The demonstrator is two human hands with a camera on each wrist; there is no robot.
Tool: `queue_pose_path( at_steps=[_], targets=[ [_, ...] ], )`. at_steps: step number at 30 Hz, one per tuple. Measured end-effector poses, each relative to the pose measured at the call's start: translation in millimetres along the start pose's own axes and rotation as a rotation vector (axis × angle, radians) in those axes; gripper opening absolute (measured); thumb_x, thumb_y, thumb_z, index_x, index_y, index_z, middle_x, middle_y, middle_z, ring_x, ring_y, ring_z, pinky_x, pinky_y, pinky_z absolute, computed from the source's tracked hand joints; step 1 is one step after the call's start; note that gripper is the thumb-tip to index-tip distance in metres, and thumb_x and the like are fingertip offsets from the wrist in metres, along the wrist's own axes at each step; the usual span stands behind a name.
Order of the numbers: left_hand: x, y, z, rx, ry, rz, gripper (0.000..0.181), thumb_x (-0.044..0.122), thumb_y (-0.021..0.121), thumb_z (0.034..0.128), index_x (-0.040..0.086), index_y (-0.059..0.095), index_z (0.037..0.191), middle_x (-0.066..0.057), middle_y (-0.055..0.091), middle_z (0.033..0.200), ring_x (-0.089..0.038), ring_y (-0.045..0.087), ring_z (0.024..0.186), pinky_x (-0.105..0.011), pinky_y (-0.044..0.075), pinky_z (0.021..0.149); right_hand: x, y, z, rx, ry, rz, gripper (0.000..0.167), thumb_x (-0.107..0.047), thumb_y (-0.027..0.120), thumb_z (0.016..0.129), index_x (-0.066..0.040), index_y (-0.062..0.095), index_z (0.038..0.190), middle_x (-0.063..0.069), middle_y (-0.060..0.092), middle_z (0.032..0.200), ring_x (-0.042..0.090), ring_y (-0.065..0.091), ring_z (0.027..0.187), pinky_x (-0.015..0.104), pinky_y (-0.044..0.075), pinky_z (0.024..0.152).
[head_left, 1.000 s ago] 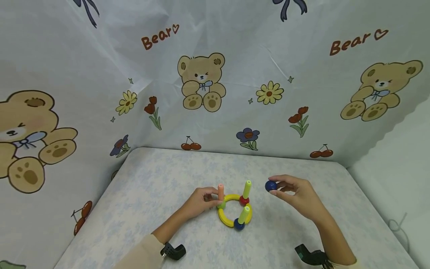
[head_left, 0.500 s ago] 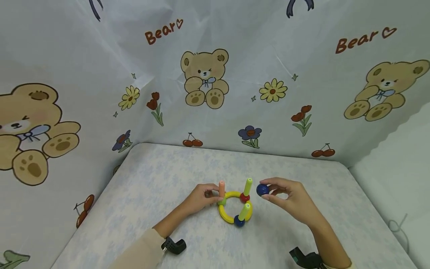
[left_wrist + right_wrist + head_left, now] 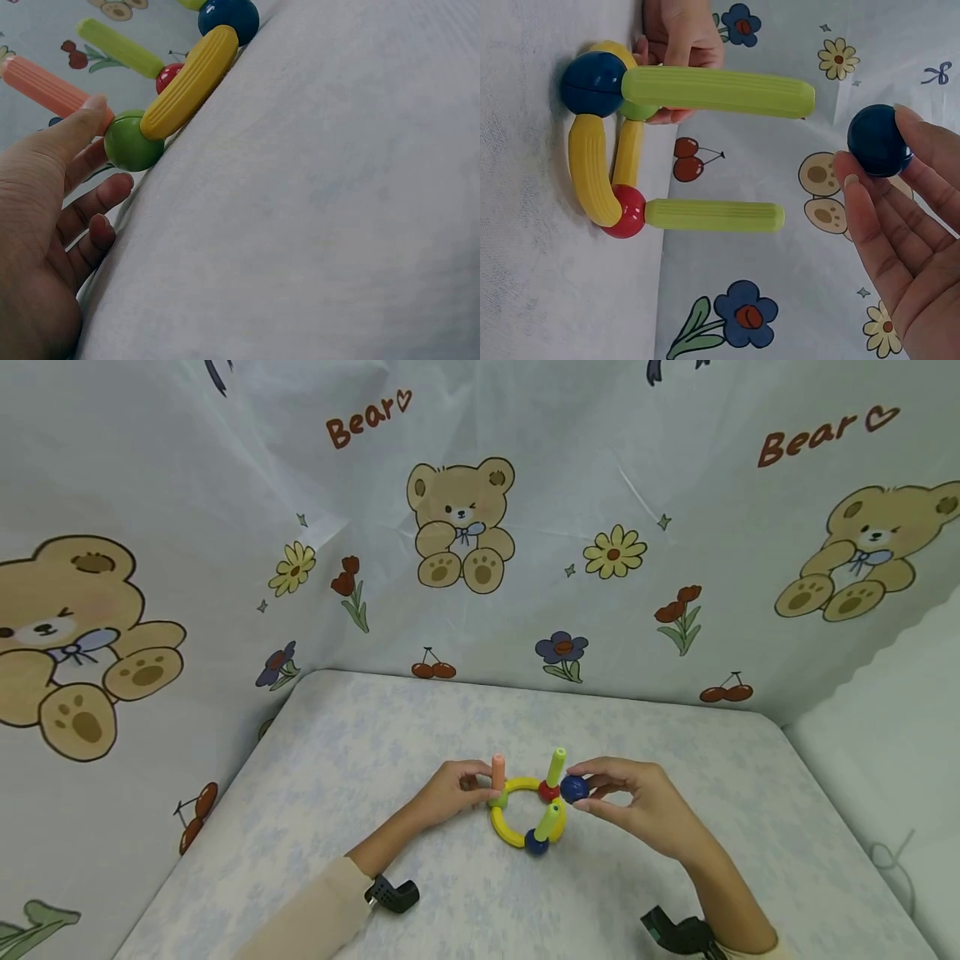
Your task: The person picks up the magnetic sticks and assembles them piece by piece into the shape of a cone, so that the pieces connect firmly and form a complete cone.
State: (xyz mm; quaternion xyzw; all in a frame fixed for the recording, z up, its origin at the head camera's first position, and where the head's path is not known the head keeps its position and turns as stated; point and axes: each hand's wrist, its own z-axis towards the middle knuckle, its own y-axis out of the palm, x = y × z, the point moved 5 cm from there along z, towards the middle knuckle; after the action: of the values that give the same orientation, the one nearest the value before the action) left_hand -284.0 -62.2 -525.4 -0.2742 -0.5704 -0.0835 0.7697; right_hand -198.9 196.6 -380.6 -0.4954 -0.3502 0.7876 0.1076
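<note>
A ring of curved yellow sticks [image 3: 592, 169] lies on the table, joined by a green ball [image 3: 133, 142], a red ball [image 3: 624, 211] and a blue ball [image 3: 589, 84]. An orange rod [image 3: 498, 773] stands on the green ball; my left hand [image 3: 452, 792] pinches it near the base. Light-green rods rise from the other two balls: one rod [image 3: 716, 214] on the red, another rod [image 3: 720, 91] on the blue. Right of the ring, my right hand [image 3: 647, 800] holds a loose blue ball [image 3: 876, 140] between thumb and fingertips, apart from the rods in the right wrist view.
A pale mottled cover lies over the table [image 3: 405, 727]. Behind it hangs a bear-print cloth [image 3: 525, 510], with its folds meeting the table's back edge. A thin white cord [image 3: 896, 864] lies beyond the right edge.
My right hand has carried the loose blue ball leftward, closer to the ring. My left hand stays on the orange rod. The head view has tilted slightly downward.
</note>
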Motion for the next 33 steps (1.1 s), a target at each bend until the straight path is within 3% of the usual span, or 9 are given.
queue_pose_path(
  at_steps=[8,21,28,33],
  targets=[
    [-0.6,-0.6,0.5,-0.014,0.010,0.007,0.024,0.022,0.078,0.0910,0.020,0.076,0.115,0.005,0.073,0.114,-0.028,0.065,0.069,-0.035,0.055,0.058,-2.8,9.2,1.9,-0.046,-0.059,0.059,0.032,-0.020,0.080,0.089,-0.018,0.073,0.120,-0.006,0.073,0.112,0.012,0.070,0.094,0.031,0.059,0.080],
    [-2.6,-1.2,-0.2,-0.017,0.025,0.025,0.024,0.027,0.078,0.0912,0.027,0.076,0.115,0.008,0.072,0.114,-0.019,0.065,0.070,-0.032,0.055,0.058,-0.6,20.2,3.2,-0.066,-0.086,0.076,0.030,-0.020,0.080,0.090,-0.021,0.073,0.119,-0.006,0.072,0.115,0.013,0.069,0.097,0.032,0.059,0.078],
    [-1.6,0.6,-2.8,-0.015,0.004,0.010,0.025,0.023,0.079,0.0911,0.021,0.076,0.116,0.004,0.073,0.111,-0.025,0.065,0.069,-0.032,0.054,0.056,-0.1,24.1,0.6,-0.055,-0.075,0.065,0.030,-0.021,0.080,0.090,-0.021,0.073,0.119,-0.006,0.072,0.115,0.014,0.070,0.091,0.031,0.060,0.077],
    [4.3,-0.4,-0.5,0.016,0.009,0.023,0.027,0.030,0.078,0.0919,0.019,0.077,0.117,0.007,0.073,0.110,-0.022,0.063,0.070,-0.030,0.051,0.054,0.5,24.2,-2.8,-0.003,-0.047,0.032,0.034,-0.019,0.082,0.087,-0.017,0.073,0.120,-0.005,0.072,0.115,0.013,0.070,0.088,0.029,0.059,0.075]
  ],
)
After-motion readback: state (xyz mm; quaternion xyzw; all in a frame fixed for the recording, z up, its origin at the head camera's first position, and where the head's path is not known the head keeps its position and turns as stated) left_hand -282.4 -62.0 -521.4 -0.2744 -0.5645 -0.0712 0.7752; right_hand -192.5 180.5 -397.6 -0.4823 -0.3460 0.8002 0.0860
